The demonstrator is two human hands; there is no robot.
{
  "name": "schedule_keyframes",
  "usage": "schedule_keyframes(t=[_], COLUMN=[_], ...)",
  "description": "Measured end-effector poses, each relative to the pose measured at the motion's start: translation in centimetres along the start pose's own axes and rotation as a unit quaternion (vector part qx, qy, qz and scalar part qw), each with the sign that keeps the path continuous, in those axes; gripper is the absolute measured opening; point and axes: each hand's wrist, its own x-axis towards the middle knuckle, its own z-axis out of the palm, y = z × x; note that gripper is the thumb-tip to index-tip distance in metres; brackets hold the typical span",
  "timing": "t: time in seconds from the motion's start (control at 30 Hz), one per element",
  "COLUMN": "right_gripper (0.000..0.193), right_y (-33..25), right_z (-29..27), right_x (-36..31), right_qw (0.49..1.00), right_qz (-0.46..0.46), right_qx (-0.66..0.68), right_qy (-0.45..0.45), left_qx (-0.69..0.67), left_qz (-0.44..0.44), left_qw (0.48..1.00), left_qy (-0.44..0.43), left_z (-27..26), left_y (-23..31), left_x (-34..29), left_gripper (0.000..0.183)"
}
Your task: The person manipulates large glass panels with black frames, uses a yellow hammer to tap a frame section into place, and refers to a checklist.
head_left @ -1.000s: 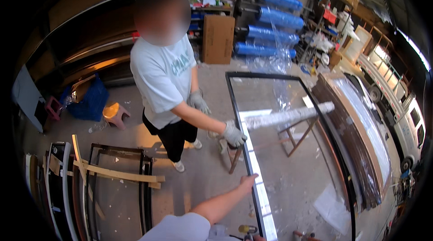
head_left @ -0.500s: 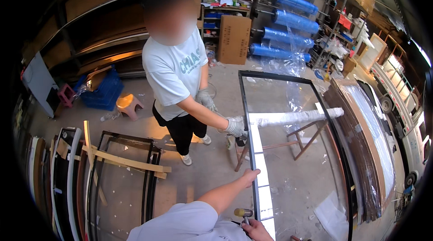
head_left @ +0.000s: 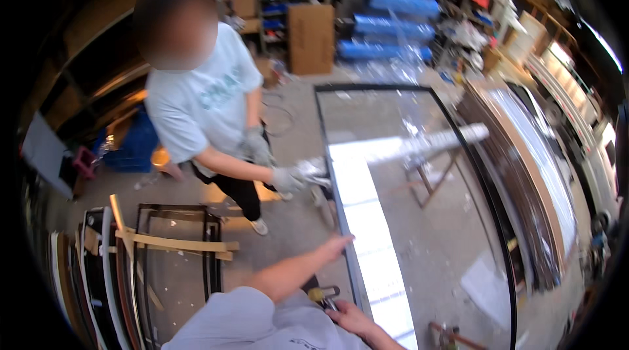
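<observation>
On the floor (head_left: 298, 98), a trestle (head_left: 440, 180) stands beneath the black frame (head_left: 377, 88).

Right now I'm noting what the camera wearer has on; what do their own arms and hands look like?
The short, loose, pale grey fabric left sleeve ends near the elbow, leaving the left forearm bare. The left hand and right hand wear no gloves, and the right forearm is bare. No right sleeve shows.
</observation>
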Motion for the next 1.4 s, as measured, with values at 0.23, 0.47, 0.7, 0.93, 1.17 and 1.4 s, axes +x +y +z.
schedule_keyframes(t=[0.23, 0.47, 0.7, 0.93, 1.17, 1.4], right_gripper=[0.033, 0.033, 0.022, 0.022, 0.033, 0.038], right_y=[-4.8, -11.0, 1.3, -9.8, -5.6, -9.7], right_z=[-2.1, -2.0, 4.5, -1.7, 0.0, -0.2], right_x=[6.9, 14.9, 22.1, 17.8, 20.4, 18.8], right_qw=[0.993, 0.985, 0.943, 0.99, 0.983, 0.992], right_qz=[0.105, 0.136, -0.07, -0.023, -0.04, 0.106], right_qx=[-0.055, -0.109, -0.32, -0.076, -0.178, -0.065], right_qy=[0.02, 0.009, 0.058, 0.118, 0.025, 0.023], left_qx=[-0.102, -0.147, -0.175, -0.036, -0.128, -0.153], left_qz=[-0.016, -0.04, -0.204, -0.142, -0.154, -0.163], left_qw=[0.994, 0.988, 0.963, 0.987, 0.976, 0.961], left_qy=[0.024, 0.034, 0.001, 0.061, 0.089, 0.164], left_z=[-1.4, -4.8, -4.3, -3.7, -2.1, -3.3], left_y=[9.9, 13.7, 11.1, 9.0, 13.8, 11.0], left_x=[3.7, 7.8, 8.0, 11.4, 8.1, 8.8], left_gripper=[0.013, 0.015, 0.023, 0.02, 0.021, 0.009])
